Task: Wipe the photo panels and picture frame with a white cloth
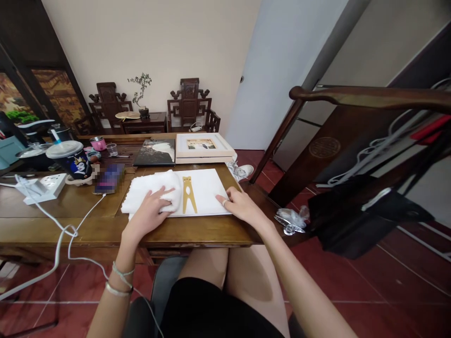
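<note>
White towel (151, 182), folded, lies left of centre in the frame; my left hand (150, 209) rests on it, fingers spread. To its right the gold piece (187, 182) is already flat on the white board (207, 185), untouched; my right hand (241, 205) touches the board's right edge, though I can't tell whether it's pinching. Both look set out to me; anything left doesn't show. The brown table (207, 230) carries a cup (75, 162) at left; red floor (352, 286) fills the lower right.

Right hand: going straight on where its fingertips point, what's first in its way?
The right hand would probably meet the yellow forked piece on the white board, though depth is unclear.
</note>
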The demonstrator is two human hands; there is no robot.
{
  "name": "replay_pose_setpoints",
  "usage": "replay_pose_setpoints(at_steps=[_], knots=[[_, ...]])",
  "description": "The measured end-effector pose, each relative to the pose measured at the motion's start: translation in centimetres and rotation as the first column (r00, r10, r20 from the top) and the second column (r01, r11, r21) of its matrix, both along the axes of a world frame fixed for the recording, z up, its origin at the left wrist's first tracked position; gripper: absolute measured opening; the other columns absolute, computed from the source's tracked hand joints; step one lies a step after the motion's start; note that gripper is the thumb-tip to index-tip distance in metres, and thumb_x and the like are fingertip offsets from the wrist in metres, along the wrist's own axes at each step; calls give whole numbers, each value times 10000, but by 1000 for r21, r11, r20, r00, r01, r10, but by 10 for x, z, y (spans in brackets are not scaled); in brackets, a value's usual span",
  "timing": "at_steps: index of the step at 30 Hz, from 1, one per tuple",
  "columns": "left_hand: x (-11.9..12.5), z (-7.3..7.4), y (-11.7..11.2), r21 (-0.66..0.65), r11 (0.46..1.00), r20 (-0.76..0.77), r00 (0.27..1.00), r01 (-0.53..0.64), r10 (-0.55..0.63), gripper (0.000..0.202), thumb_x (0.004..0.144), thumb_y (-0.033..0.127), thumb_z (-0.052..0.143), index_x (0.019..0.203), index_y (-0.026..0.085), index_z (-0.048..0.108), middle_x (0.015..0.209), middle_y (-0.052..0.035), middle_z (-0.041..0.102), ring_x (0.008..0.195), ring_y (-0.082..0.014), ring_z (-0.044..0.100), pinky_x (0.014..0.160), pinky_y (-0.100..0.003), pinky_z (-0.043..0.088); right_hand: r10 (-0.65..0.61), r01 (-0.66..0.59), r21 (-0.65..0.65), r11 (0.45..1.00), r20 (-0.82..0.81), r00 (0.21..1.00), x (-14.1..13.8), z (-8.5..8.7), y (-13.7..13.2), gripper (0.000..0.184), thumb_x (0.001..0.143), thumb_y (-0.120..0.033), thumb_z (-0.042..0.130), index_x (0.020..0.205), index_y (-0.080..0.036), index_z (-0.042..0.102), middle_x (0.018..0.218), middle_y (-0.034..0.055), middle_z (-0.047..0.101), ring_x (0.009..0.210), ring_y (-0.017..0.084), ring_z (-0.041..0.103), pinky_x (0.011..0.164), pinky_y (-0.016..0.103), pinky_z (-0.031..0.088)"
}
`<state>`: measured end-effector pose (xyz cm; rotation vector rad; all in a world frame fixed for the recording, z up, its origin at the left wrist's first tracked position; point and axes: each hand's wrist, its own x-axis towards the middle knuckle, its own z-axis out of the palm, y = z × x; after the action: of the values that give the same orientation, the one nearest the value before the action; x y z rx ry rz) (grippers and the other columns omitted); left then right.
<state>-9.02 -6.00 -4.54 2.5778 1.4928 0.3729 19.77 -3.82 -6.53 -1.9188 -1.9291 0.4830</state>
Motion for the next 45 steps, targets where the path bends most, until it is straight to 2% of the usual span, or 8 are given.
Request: replay_pose_setpoints(at_steps=[7, 11, 16, 22, 28, 32, 40, 45], knots=[[-7, -1, 3, -7, 1000, -31, 1000, 1, -1, 192, 879, 182, 516, 954, 192, 692, 1453, -77, 488, 1442, -294, 287, 1150, -563, 235, 167, -128, -154, 980, 271, 948, -10, 17, 15, 426, 956, -487, 348, 1017, -127, 567, 1032, 240, 687, 1016, 368, 648, 818, 410, 449], [-8, -2, 4, -13, 1000, -24, 1000, 4, -5, 185, 878, 195, 520, 926, 202, 698, 1452, -65, 491, 1444, -296, 280, 1149, -567, 223, 112, -99, -62, 993, 269, 957, -9, 10, 16, 392, 946, -456, 375, 1002, -136, 594, 974, 220, 690, 965, 375, 655, 783, 432, 474], [-9, -2, 4, -19, 1000, -2, 1000, 2, -2, 195, 870, 194, 515, 941, 206, 697, 1456, -62, 486, 1443, -290, 284, 1153, -562, 216, 218, -252, 308, 917, 142, 966, -13, -18, 37, 385, 913, -310, 458, 1241, -123, 537, 1322, 199, 558, 1265, 320, 496, 1040, 452, 403], [-8, 0, 4, -21, 1000, -10, 1000, -16, 16, 199, 862, 198, 513, 966, 195, 683, 1445, -91, 496, 1437, -288, 299, 1155, -552, 223, 407, -376, 266, 888, -68, 911, -9, -43, 59, 539, 925, -435, 463, 1367, -131, 506, 1521, 163, 387, 1443, 279, 294, 1188, 462, 239], [-10, 0, 3, -48, 999, -14, 1000, -1, 0, 213, 858, 187, 504, 982, 198, 677, 1353, -98, 588, 1429, -288, 318, 1149, -549, 241, 423, -375, 298, 878, -113, 899, -6, -48, 59, 570, 917, -472, 469, 1386, -151, 505, 1513, 155, 407, 1432, 276, 316, 1194, 482, 224], [-16, -4, 20, -23, 1000, -26, 1000, -4, 4, 293, 850, 132, 448, 1035, 189, 667, 1349, -101, 590, 1428, -283, 321, 1132, -532, 291, 410, -344, 312, 886, -175, 895, -6, -51, 62, 569, 899, -481, 504, 1377, -172, 521, 1498, 144, 434, 1421, 282, 340, 1187, 488, 243], [-23, -5, 93, 39, 998, -151, 987, -44, 49, 419, 796, 32, 395, 1112, 160, 639, 1509, -124, 404, 1451, -295, 260, 1111, -561, 311, 421, -351, 316, 882, -188, 887, -7, -44, 54, 530, 904, -401, 498, 1377, -162, 529, 1485, 129, 459, 1407, 259, 378, 1189, 451, 260], [-16, 8, 82, -43, 999, -229, 973, -27, 17, 437, 775, -12, 381, 1058, 161, 664, 1474, -123, 452, 1432, -305, 303, 1092, -533, 354, 420, -344, 330, 879, -196, 886, -8, -43, 54, 496, 900, -366, 514, 1362, -191, 549, 1467, 106, 486, 1399, 249, 392, 1185, 455, 273]])
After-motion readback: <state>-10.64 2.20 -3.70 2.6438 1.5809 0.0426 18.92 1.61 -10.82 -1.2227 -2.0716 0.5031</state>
